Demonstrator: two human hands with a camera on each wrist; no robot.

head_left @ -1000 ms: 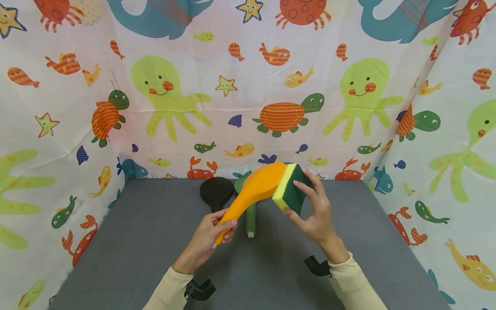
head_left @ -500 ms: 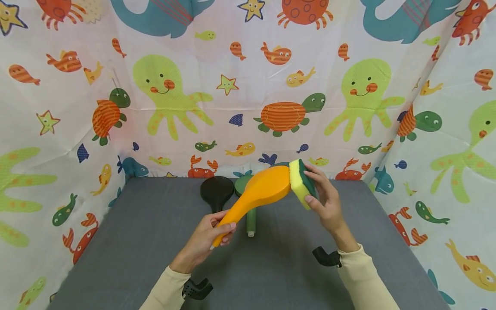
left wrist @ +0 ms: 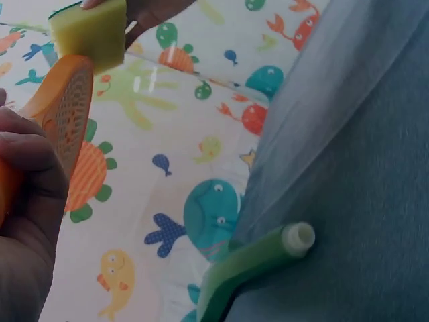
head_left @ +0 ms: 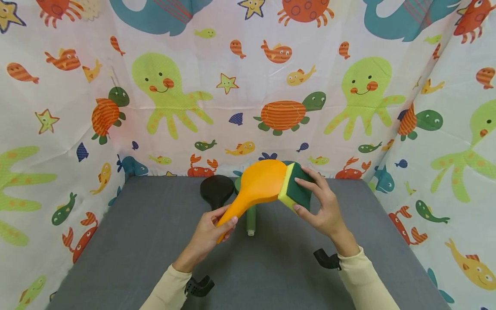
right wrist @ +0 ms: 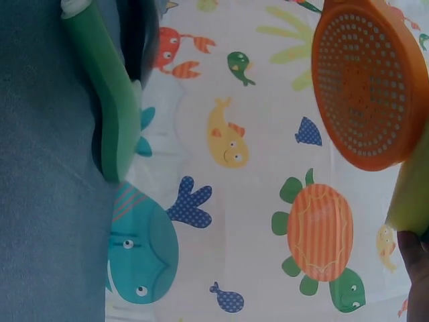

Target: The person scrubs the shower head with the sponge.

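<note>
My left hand (head_left: 211, 234) grips the handle of an orange strainer spoon (head_left: 253, 189), lifted above the grey table (head_left: 128, 241) with its round head tilted up to the right. The perforated face of the orange strainer spoon (right wrist: 365, 80) shows in the right wrist view. My right hand (head_left: 321, 206) pinches a yellow and green sponge (head_left: 294, 189) and presses its yellow side against the spoon head's right edge. In the left wrist view the sponge (left wrist: 90, 30) touches the top rim of the spoon (left wrist: 64, 111).
A green spoon (head_left: 250, 217) and a black spoon (head_left: 216, 191) lie on the table behind the hands, near the back edge. Sea-animal printed cloth (head_left: 248, 86) walls the table at the back and both sides. The green spoon's handle (left wrist: 261, 258) shows in the left wrist view.
My right hand has slid the sponge along the spoon head's edge, up and right, then back down with the green side turned toward me. The spoon head rose slightly.
</note>
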